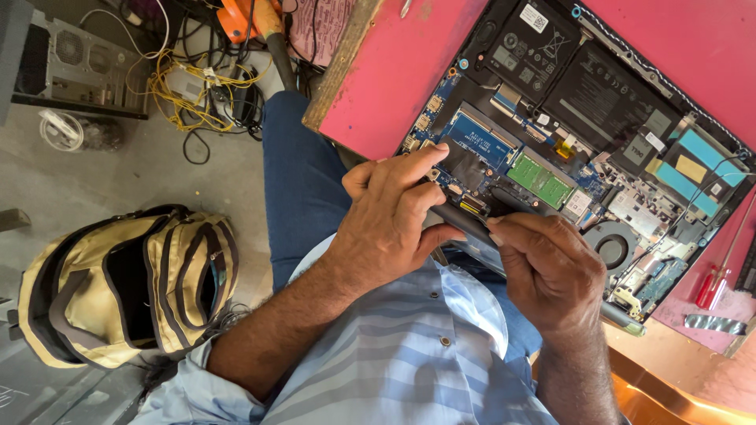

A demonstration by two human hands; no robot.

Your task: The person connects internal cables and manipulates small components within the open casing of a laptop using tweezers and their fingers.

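The opened laptop (583, 118) lies bottom-up on the pink bench (378, 86), its near edge hanging toward the person's lap. Both hands meet at that near edge. The left hand (390, 216) is curled, thumb and forefinger pressed down by the blue circuit board, and what it pinches is hidden under the fingers. The right hand (547, 267) is closed around a dark strip (465, 220) that runs along the laptop's near edge; whether this strip is part of the casing or a loose piece is hard to make out, since both hands cover its ends.

Inside the laptop, the black battery (583, 71) fills the far part, the green memory stick (539, 179) sits just beyond the hands, and the round fan (613, 242) lies just beside the right hand. The laptop's far corner is cut off by the picture edge.

To the right of the laptop, a red-handled screwdriver (713, 285) lies on the bench, half cut off. The bench edge ends close to the left of the laptop, with little bare room there. Below that edge, well apart from the laptop, a tan and black backpack (130, 287) sits on the floor (118, 181), and a tangle of yellow wires (189, 90) lies farther off.
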